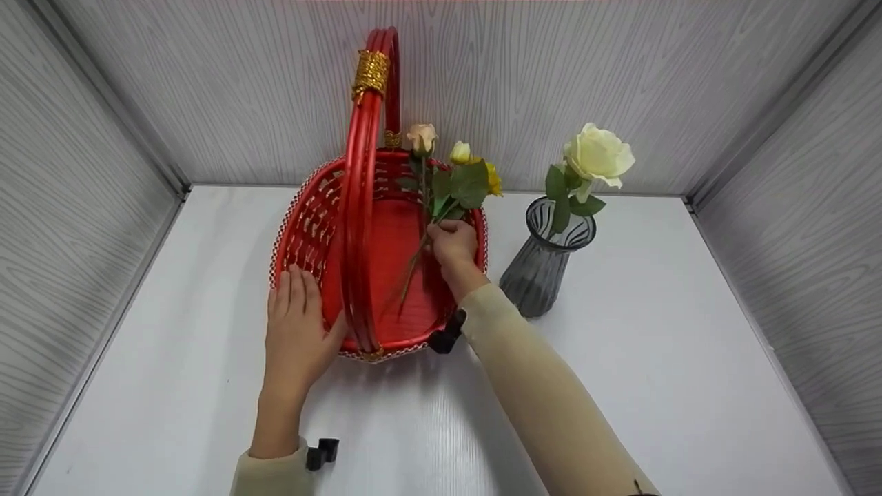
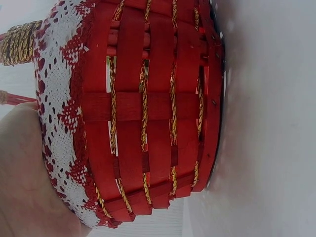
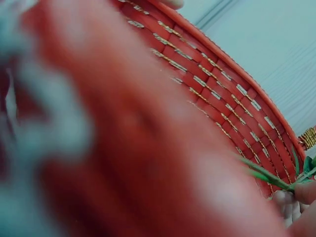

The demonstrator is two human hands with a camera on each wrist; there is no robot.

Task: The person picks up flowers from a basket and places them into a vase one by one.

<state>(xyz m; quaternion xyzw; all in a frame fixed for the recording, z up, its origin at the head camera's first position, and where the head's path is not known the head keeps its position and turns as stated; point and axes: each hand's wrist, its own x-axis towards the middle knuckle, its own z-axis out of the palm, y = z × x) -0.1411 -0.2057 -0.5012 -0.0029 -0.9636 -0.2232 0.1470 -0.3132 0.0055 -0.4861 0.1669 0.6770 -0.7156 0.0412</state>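
Observation:
A red woven basket (image 1: pixel 324 186) with a tall arched handle (image 1: pixel 358 207) and lace-trimmed rim stands on the table. My left hand (image 1: pixel 295 331) rests on its near left rim, fingers straight and thumb spread toward the handle's foot; in the left wrist view the palm lies against the lace trim (image 2: pixel 61 113). Inside the basket's right side, my right hand (image 1: pixel 455 242) pinches a green flower stem (image 3: pixel 269 177) with broad leaves (image 1: pixel 470 184). A peach rose (image 1: pixel 422 138), a pale bud (image 1: pixel 460 152) and a yellow flower (image 1: pixel 493 178) cluster at the far right rim.
Just right of the basket, a grey ribbed glass vase (image 1: pixel 537 275) holds a cream rose (image 1: pixel 598 155) with green leaves. Wood-grain panels (image 1: pixel 524 83) enclose the white table (image 1: pixel 661 331) at the back and sides.

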